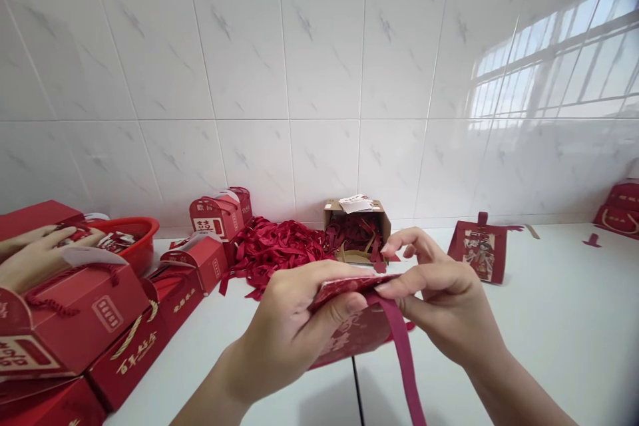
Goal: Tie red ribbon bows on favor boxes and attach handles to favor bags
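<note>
The left hand (294, 326) grips a printed red gift bag (354, 336) above the white table (554, 339); the right hand (444, 299) pinches its top edge, where a flat ribbon (405, 366) hangs; beyond lie a tangled ribbon heap (284, 246) and open cardboard box (357, 257); domed gift boxes (94, 309) crowd the left.

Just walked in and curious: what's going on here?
A person's left-hand grip holds a red printed packet while the right-hand grip pinches at its upper edge, where a red ribbon hangs down. Behind them lies a pile of red ribbons, and a red bag stands to the right. At the far left, another person's hands are near a red basin.
</note>
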Tool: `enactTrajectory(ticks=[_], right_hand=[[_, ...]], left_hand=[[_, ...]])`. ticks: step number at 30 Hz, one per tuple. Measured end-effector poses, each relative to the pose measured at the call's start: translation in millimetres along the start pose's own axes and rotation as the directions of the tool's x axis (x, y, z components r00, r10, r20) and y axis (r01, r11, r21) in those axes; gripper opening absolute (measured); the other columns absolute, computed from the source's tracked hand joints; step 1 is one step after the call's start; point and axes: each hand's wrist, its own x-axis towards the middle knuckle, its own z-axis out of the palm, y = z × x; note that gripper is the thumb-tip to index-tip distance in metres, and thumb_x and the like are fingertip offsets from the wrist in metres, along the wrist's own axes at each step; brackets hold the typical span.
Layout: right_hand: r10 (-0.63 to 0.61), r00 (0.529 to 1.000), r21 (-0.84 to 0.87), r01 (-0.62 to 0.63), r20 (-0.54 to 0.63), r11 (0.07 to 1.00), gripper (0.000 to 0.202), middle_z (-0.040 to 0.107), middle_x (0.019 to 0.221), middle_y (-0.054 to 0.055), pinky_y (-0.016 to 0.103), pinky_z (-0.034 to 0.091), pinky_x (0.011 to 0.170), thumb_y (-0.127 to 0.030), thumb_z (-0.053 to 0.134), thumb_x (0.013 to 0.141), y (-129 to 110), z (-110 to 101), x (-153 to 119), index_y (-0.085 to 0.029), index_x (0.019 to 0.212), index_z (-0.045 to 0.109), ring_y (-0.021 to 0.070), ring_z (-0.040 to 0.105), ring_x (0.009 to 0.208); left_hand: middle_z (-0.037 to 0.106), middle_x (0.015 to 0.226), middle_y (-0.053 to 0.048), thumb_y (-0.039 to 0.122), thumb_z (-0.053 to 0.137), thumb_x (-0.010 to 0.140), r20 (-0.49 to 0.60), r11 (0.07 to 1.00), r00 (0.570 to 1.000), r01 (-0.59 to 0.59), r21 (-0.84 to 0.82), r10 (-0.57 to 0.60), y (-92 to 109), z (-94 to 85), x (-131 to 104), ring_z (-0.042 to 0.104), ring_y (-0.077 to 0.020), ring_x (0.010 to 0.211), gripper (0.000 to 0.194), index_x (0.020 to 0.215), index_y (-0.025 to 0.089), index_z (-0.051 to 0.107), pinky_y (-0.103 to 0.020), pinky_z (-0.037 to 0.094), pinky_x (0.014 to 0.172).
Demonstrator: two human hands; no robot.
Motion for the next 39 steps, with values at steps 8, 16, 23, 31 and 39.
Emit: enactTrajectory(ticks=[8,16,23,31,39], right_hand=[[0.070,0.975,0.210,-0.025,-0.211,0.977,0.035,0.057,0.096,0.002,0.022,0.052,0.059,-0.010,0.078,0.065,7,13,-1,-0.031,0.090,0.065,0.0163,0.058,0.089],[0.494,0.868,0.517,-0.440,0.038,0.734,0.023,0.063,0.068,-0.003,0.021,0.048,0.057,-0.027,0.083,0.064,25,18,3,-0.020,0.069,0.062,0.0108,0.060,0.062],[0.712,0.657,0.453,-0.728,0.248,0.515,0.027,0.071,0.078,0.007,0.028,0.051,0.066,-0.034,0.082,0.065,32,20,9,-0.013,0.077,0.068,0.0176,0.066,0.070],[0.674,0.615,0.140,-0.772,0.409,0.620,0.021,0.070,0.074,0.005,0.026,0.048,0.064,-0.029,0.079,0.065,21,30,6,-0.014,0.074,0.068,0.0156,0.064,0.066],[0.449,0.875,-0.353,-0.368,0.182,0.860,0.030,0.051,0.055,-0.005,0.022,0.031,0.050,-0.023,0.069,0.072,4,32,-9,-0.019,0.059,0.041,0.0094,0.043,0.053]], left_hand=[[0.075,0.096,-0.004,0.012,0.070,0.077,-0.061,0.993,0.994,-0.092,-0.071,0.088,-3,8.1,3,0.070,-0.0112,0.086,0.030,0.107,0.015,0.068,-0.012,0.054,0.078],[0.070,0.099,-0.001,0.018,0.059,0.087,-0.010,0.995,0.997,0.082,0.058,-0.082,-12,7.0,0,0.066,-0.0107,0.090,0.023,0.110,0.020,0.063,-0.017,0.052,0.079],[0.056,0.086,0.000,0.018,0.054,0.088,-0.275,0.976,0.961,0.089,0.197,-0.033,-18,-14.8,-4,0.059,-0.0136,0.087,0.007,0.090,0.022,0.048,-0.027,0.050,0.079],[0.054,0.089,0.001,0.006,0.053,0.086,-0.035,0.855,0.999,0.015,0.518,0.004,-23,-26.2,-2,0.056,-0.0081,0.074,0.043,0.124,0.027,0.051,-0.021,0.049,0.069],[0.061,0.098,-0.003,0.008,0.057,0.085,-0.138,0.915,0.990,0.018,0.404,0.042,-20,-16.2,0,0.063,-0.0123,0.092,0.020,0.092,0.022,0.070,-0.020,0.054,0.075]])
